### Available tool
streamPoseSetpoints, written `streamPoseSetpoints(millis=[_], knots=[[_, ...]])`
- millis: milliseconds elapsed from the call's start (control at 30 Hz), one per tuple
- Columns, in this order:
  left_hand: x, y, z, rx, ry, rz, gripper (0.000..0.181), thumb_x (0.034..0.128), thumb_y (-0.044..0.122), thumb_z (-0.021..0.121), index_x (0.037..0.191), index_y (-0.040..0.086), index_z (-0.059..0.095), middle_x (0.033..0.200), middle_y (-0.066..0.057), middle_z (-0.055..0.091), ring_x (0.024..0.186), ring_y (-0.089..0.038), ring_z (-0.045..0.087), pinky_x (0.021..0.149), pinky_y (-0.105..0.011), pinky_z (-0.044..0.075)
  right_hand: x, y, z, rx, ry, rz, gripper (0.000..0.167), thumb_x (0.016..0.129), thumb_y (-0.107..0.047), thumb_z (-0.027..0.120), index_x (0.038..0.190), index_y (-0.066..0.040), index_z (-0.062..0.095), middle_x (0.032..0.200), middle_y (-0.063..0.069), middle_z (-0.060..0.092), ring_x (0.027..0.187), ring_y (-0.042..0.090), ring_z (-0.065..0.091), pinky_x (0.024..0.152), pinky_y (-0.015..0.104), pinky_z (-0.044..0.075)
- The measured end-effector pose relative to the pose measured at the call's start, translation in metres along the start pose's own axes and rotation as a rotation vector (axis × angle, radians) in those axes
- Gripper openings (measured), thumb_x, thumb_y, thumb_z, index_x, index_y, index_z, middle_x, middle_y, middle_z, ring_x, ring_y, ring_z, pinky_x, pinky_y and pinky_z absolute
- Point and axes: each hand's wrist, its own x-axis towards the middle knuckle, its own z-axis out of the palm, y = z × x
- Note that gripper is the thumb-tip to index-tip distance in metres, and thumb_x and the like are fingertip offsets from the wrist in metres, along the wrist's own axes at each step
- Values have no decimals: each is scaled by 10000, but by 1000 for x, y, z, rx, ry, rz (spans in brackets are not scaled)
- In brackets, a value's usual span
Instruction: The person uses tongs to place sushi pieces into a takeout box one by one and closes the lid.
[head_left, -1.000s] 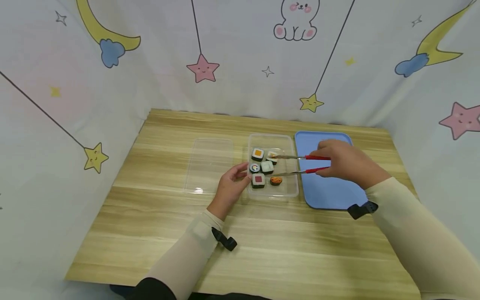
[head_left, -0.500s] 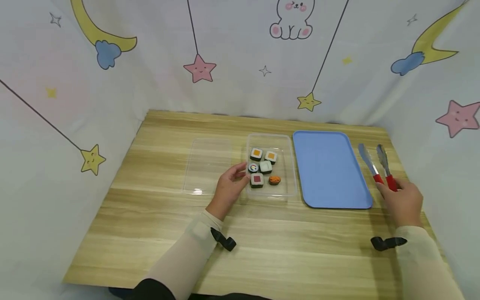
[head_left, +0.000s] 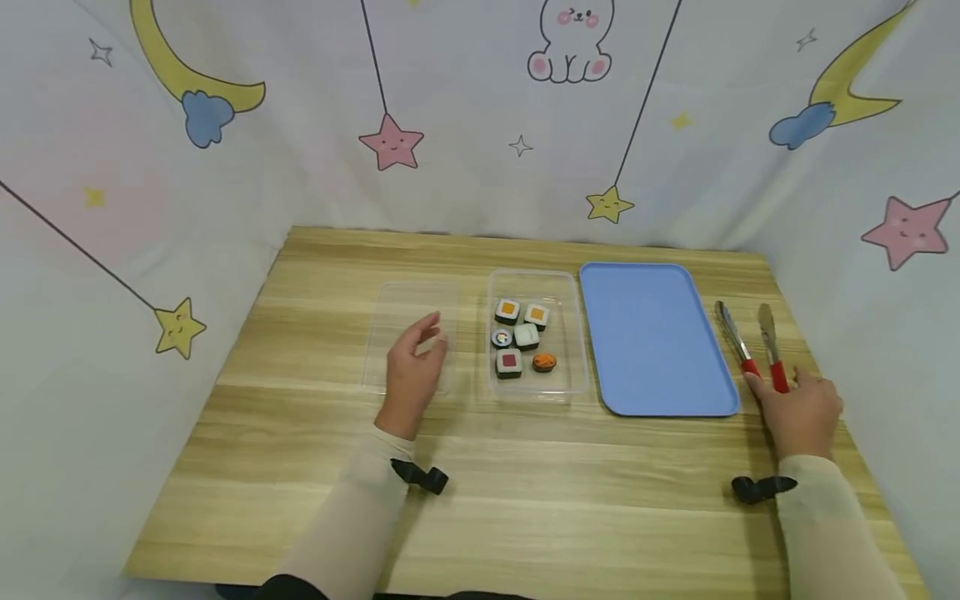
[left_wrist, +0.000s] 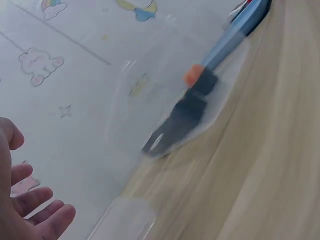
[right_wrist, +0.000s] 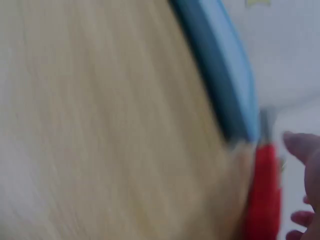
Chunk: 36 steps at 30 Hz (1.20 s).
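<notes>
My left hand (head_left: 411, 375) hovers over the clear flat lid (head_left: 378, 333), fingers loosely bent and holding nothing; the left wrist view shows its fingers (left_wrist: 35, 200) spread. To its right stands a clear plastic container (head_left: 566, 387) with several toy sushi pieces (head_left: 527, 337) in it, one of them orange-topped (head_left: 544, 362). At the table's right side, red-handled metal tongs (head_left: 777, 377) lie with their arms spread. My right hand (head_left: 802, 417) is over the handle end, which it partly hides. In the blurred right wrist view, its fingers (right_wrist: 300, 145) are apart from the red handle.
A blue tray (head_left: 660, 342) lies between the container and the tongs, with bare surface showing. The wooden table (head_left: 525, 492) ends at a patterned cloth wall (head_left: 480, 192) behind and at both sides.
My right hand has carried the tongs from the container to the right of the tray and let go of them. My left hand has left the container's side and moved left over the lid.
</notes>
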Motion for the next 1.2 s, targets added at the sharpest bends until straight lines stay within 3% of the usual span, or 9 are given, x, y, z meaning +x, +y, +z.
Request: streamPoseSetpoints(millis=[133,267,367,433,567,667,800,933,1200], knots=[[5,-8,-41,150,153,43,434,993,143,650,1424,98,632,1415,-186,592,1333,-350,549,1058,-505,491,-33,-47,-6,150,124,-105,772,1008,-461,613,1583,-2,379,1509,352,377,1380,545,308,1084,648,314],[13,-19,-61,271,172,-11,456,981,192,668,1426,101,630,1474,-147,566,1423,-335,458,1150,-532,382,-86,-127,6,408,173,-447,544,972,-153,697,1474,-6,549,1377,277,531,1219,409,501,989,465,416],[19,-26,-61,302,118,-32,497,965,214,686,1435,70,614,1510,-159,540,1456,-350,421,1175,-530,343,-129,-188,29,492,-25,-664,519,951,-92,719,1444,-16,577,1300,201,608,1083,305,587,898,371,477],[22,-31,-58,304,85,-29,515,956,211,694,1437,48,607,1520,-184,524,1460,-363,416,1186,-517,332,-155,-224,47,528,-221,-701,542,969,-141,716,1478,-51,551,1330,142,618,1123,275,614,928,385,526],[23,-34,-51,312,66,-38,529,941,217,705,1431,43,611,1551,-234,472,1472,-409,378,1196,-537,305,-190,-278,84,548,-610,-594,688,1019,-293,675,1615,-148,363,1520,86,508,1311,282,568,1056,471,496],[23,-32,-49,338,66,-77,547,940,267,708,1441,72,609,1613,-224,380,1501,-448,280,1180,-590,296,-199,-308,112,522,-780,-472,826,1018,-389,654,1667,-157,199,1639,140,365,1434,353,457,1138,513,411],[22,-29,-51,365,67,-125,570,944,305,703,1462,98,591,1650,-240,292,1508,-484,200,1155,-637,293,-203,-332,151,414,-812,-378,927,992,-460,622,1670,-81,115,1699,179,216,1538,358,268,1210,524,292],[22,-28,-52,340,78,-153,571,942,279,690,1469,88,581,1608,-271,365,1508,-476,237,1179,-610,276,-205,-341,178,342,-784,-342,947,969,-436,618,1654,-12,120,1705,212,157,1573,351,136,1242,517,211],[24,-18,-59,108,169,-264,481,973,221,676,1435,101,619,1584,-161,456,1489,-352,376,1165,-510,371,-199,-350,175,448,-818,-256,920,966,-437,633,1659,-51,167,1696,156,242,1547,323,255,1226,489,269]])
